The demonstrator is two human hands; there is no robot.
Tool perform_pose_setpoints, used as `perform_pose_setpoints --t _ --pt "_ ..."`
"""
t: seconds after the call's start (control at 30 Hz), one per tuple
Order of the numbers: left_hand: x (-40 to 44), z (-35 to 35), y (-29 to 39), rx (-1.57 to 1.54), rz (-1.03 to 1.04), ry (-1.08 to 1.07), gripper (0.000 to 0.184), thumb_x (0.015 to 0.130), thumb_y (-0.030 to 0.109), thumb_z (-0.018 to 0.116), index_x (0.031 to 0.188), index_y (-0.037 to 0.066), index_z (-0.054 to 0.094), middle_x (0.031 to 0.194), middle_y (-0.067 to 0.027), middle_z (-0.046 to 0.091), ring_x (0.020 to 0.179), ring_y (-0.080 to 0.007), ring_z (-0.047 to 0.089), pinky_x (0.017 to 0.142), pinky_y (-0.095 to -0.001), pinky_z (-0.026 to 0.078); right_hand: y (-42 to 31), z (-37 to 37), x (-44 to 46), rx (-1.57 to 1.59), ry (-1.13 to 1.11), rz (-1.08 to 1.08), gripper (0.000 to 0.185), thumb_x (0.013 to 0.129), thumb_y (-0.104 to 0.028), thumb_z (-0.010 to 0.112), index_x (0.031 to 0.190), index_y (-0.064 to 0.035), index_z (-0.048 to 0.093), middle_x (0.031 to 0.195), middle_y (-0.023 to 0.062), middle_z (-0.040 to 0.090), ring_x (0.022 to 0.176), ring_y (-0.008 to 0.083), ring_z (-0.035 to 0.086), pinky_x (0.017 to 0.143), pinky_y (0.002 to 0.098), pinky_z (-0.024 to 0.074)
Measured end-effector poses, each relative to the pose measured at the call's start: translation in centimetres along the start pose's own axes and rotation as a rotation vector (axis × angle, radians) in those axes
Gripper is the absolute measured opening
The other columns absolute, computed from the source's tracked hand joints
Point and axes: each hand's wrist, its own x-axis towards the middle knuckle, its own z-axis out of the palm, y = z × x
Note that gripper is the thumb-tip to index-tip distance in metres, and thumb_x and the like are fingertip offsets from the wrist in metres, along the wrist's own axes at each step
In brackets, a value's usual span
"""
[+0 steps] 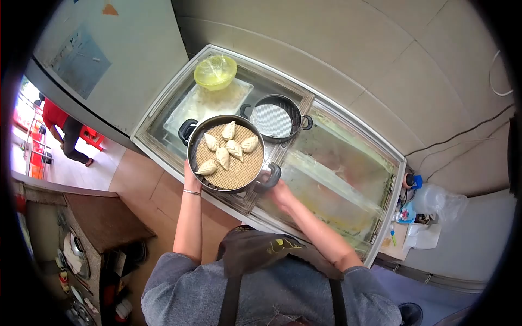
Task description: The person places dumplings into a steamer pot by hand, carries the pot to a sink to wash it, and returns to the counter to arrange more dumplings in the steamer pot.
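Observation:
Both hands hold a round metal steamer pan (197, 161) with two black side handles above the glass-topped chest. A tan perforated liner (239, 173) covers its base, and several pleated dumplings (222, 157) lie on it. My left hand (190, 173) supports the pan's lower left side, its fingers hidden beneath. At the lower right handle, my right hand (279, 194) is closed on the pan, with fingers partly hidden. Just behind stands a second, dark steamer pan (298, 116) with a white perforated liner (273, 120) and no dumplings.
A yellow-green bowl (215, 73) under plastic film stands on a whitish tray (187, 106). The chest's sliding glass lid (337, 163) extends right. Bottles and plastic bags (435, 201) are on the right. Far left, a person in red (57, 117) is beyond a doorway.

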Motion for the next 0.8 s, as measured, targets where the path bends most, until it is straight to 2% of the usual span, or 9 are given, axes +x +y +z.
perform_pose_setpoints --t 0.17,0.3,0.4,0.47,0.5,0.53,0.6,0.67,0.8 --pt "3.6 -8.4 -3.0 0.085 -0.080 0.170 0.052 0.098 0.041 0.037 0.134 0.006 0.045 0.129 -0.0116 0.054 0.117 -0.0279 0.053 0.100 -0.0443 0.044 1.1 -2.1 2.6 -0.177 -0.032 -0.039 0.043 0.095 -0.025 0.054 0.134 -0.0077 0.046 0.117 0.0041 0.059 0.108 0.0166 0.056 0.091 0.0352 0.0461" --pt "7.4 -15.1 -4.1 0.113 -0.182 -0.329 0.035 0.097 0.027 0.045 0.122 0.004 0.050 0.122 -0.0120 0.056 0.107 -0.0259 0.057 0.094 -0.0415 0.050 1.4 -6.1 1.5 -0.390 0.078 -0.336 0.053 0.095 -0.032 0.055 0.140 -0.0077 0.039 0.124 0.0133 0.058 0.114 0.0212 0.054 0.099 0.0345 0.0398" --pt "3.1 -9.2 -2.3 0.277 -0.039 -0.292 0.037 0.096 0.025 0.046 0.127 0.004 0.046 0.128 -0.0123 0.052 0.115 -0.0260 0.052 0.097 -0.0402 0.048 0.5 -15.5 -2.7 -0.475 0.510 -0.401 0.057 0.096 -0.041 0.050 0.138 -0.0051 0.040 0.134 0.0135 0.051 0.124 0.0249 0.048 0.105 0.0385 0.0351" --pt "-0.1 -7.7 -2.0 0.301 0.000 0.095 0.055 0.097 0.035 0.044 0.140 0.002 0.035 0.139 -0.0158 0.043 0.122 -0.0311 0.048 0.099 -0.0458 0.046 -1.0 -23.6 -8.3 -0.802 0.956 -0.090 0.054 0.096 -0.038 0.052 0.135 -0.0019 0.044 0.138 0.0136 0.048 0.129 0.0242 0.043 0.109 0.0358 0.0305" --pt "-2.0 -6.9 -2.4 0.522 0.173 0.099 0.049 0.097 0.029 0.046 0.136 0.001 0.040 0.132 -0.0146 0.050 0.110 -0.0272 0.055 0.088 -0.0405 0.050 2.9 -29.8 -11.3 -0.687 1.180 -0.495 0.056 0.095 -0.040 0.051 0.133 -0.0005 0.046 0.137 0.0169 0.048 0.128 0.0267 0.044 0.109 0.0364 0.0313" --pt "-4.0 -5.8 -2.1 0.521 0.092 0.240 0.037 0.097 0.025 0.047 0.124 0.001 0.051 0.113 -0.0103 0.060 0.089 -0.0198 0.059 0.074 -0.0313 0.050 4.0 -34.1 -14.6 -0.770 1.540 -0.239 0.060 0.093 -0.044 0.053 0.132 0.0003 0.048 0.135 0.0198 0.050 0.126 0.0299 0.047 0.107 0.0376 0.0334" --pt "-6.0 -9.1 -3.2 0.991 0.004 0.126 0.023 0.094 0.017 0.052 0.110 0.001 0.057 0.094 -0.0047 0.062 0.072 -0.0145 0.056 0.063 -0.0245 0.046 3.8 -36.7 -23.0 -0.733 1.710 -0.028 0.058 0.086 -0.041 0.059 0.125 0.0002 0.053 0.125 0.0239 0.053 0.115 0.0371 0.050 0.099 0.0450 0.0390" --pt "-8.7 -10.3 -7.0 1.113 0.238 -0.230 0.011 0.090 0.007 0.054 0.091 -0.001 0.061 0.089 -0.0054 0.062 0.067 -0.0142 0.055 0.060 -0.0252 0.044 5.9 -36.4 -25.6 -0.872 1.925 0.172 0.052 0.086 -0.039 0.058 0.121 -0.0006 0.055 0.118 0.0238 0.055 0.111 0.0397 0.050 0.095 0.0480 0.0400" --pt "-13.4 3.4 -7.1 1.551 0.261 -0.997 0.008 0.085 0.010 0.062 0.091 0.004 0.064 0.091 -0.0128 0.060 0.066 -0.0240 0.060 0.057 -0.0347 0.047 8.0 -36.5 -25.6 -0.980 1.863 0.269 0.049 0.086 -0.040 0.058 0.117 -0.0028 0.056 0.119 0.0197 0.053 0.113 0.0380 0.048 0.095 0.0482 0.0405"
